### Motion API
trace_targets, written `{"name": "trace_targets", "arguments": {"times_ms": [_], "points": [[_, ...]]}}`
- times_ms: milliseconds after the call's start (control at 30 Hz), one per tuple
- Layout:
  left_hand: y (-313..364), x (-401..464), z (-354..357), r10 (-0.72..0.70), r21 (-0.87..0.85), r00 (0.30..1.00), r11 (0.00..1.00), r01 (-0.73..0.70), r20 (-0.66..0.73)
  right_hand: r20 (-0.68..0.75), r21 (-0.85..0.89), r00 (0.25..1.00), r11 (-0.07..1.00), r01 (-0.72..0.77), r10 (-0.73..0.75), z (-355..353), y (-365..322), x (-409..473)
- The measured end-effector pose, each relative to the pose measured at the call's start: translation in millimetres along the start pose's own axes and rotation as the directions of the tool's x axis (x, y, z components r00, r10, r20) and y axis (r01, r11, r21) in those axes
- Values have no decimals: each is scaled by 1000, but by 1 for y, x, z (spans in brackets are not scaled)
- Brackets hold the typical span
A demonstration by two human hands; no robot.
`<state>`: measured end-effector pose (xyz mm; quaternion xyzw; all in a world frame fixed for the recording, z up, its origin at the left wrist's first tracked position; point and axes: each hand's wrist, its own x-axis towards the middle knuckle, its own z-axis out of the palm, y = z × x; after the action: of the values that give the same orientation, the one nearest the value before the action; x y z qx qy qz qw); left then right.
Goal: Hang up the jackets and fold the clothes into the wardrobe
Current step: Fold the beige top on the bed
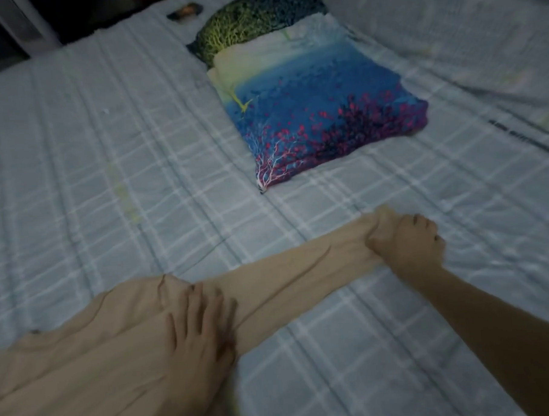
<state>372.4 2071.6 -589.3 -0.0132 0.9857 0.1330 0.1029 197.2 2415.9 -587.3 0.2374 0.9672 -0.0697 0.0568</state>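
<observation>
A beige garment (pixel 94 351) lies on the bed at the lower left, with one long sleeve (pixel 294 270) stretched out to the right. My left hand (pixel 200 330) rests flat on the garment where the sleeve meets the body, fingers spread. My right hand (pixel 407 243) is closed around the sleeve's end and holds it taut just above the sheet. The lower part of the garment runs out of the picture.
A pale blue checked sheet (pixel 107 158) covers the bed. A folded blue cloth with red and white branch print (pixel 319 111) lies farther back, with a dark green patterned cloth (pixel 249 23) behind it. A rumpled pale blanket (pixel 464 42) is at the right. A small dark object (pixel 184 11) lies near the far edge.
</observation>
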Motion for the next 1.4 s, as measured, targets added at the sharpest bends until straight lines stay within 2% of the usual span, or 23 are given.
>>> {"name": "trace_targets", "arguments": {"times_ms": [100, 133, 200, 267, 333, 367, 400, 433, 467, 500, 567, 633, 700, 733, 800, 833, 867, 933, 1033, 1100, 1167, 1233, 1400], "points": [[2, -9, 11, -157, -182, 987, 972, 150, -26, -5, 204, 983, 962, 180, -183, -15, 6, -1], [3, -10, 15, -225, -213, 974, 950, 226, 32, -3, 318, 973, 922, 221, -232, -22, 6, -7], [8, -7, 13, -291, -162, 950, 938, 307, 116, -58, 478, 954, 831, 285, -294, -38, 1, -23], [13, 0, 6, -232, -101, 971, 966, 238, 65, -121, 575, 939, 749, 330, -322, -53, -15, -47], [33, 3, -15, -139, -235, 990, 964, 128, -28, -173, 652, 915, 653, 384, -365, -65, -34, -82], [49, 1, -31, -158, -439, 987, 890, 126, -38, -210, 675, 889, 598, 433, -407, -67, -43, -101], [68, -2, -49, -209, -662, 978, 732, 163, 11, -237, 690, 856, 541, 482, -460, -69, -53, -121], [82, -3, -64, -232, -837, 968, 508, 203, 94, -242, 698, 817, 491, 522, -524, -67, -63, -142], [92, -2, -77, -227, -925, 955, 284, 251, 189, -219, 702, 769, 451, 551, -600, -64, -73, -162], [97, -2, -89, -205, -944, 944, 153, 293, 260, -174, 724, 716, 406, 558, -676, -58, -81, -181], [88, -4, -106, -230, -925, 914, 104, 366, 335, 2, 844, 617, 333, 422, -787, -48, -94, -212], [66, -9, -114, -354, -891, 854, 106, 441, 380, 131, 903, 497, 309, 297, -858, -42, -100, -234], [37, -17, -114, -467, -879, 801, 96, 468, 375, 110, 890, 449, 289, 353, -887, -41, -102, -246], [25, -23, -116, -508, -876, 779, 91, 473, 368, 60, 852, 467, 289, 437, -882, -37, -102, -249], [2, -39, -122, -563, -878, 743, 60, 474, 363, -39, 622, 570, 426, 657, -821, -22, -103, -250], [-9, -48, -127, -572, -881, 729, 24, 473, 376, -11, 474, 621, 543, 694, -784, -13, -104, -251], [-20, -59, -133, -572, -884, 719, -22, 467, 394, 67, 353, 657, 634, 688, -751, -3, -106, -251], [-45, -81, -144, -568, -901, 728, -57, 430, 383, 187, 191, 682, 707, 681, -707, 15, -108, -256], [-87, -110, -154, -577, -951, 774, -14, 310, 261, 161, 142, 761, 777, 613, -629, 25, -116, -254], [-117, -126, -161, -576, -969, 787, -41, 243, 222, 106, 178, 792, 795, 580, -601, 22, -126, -256], [-149, -143, -163, -589, -968, 770, -100, 232, 245, 73, 187, 786, 783, 593, -613, 24, -136, -260], [-179, -158, -160, -615, -959, 737, -153, 238, 281, 100, 169, 735, 739, 652, -671, 27, -145, -265], [-235, -184, -137, -667, -944, 676, -146, 295, 314, 290, 74, 603, 646, 760, -743, 32, -166, -286]]}}
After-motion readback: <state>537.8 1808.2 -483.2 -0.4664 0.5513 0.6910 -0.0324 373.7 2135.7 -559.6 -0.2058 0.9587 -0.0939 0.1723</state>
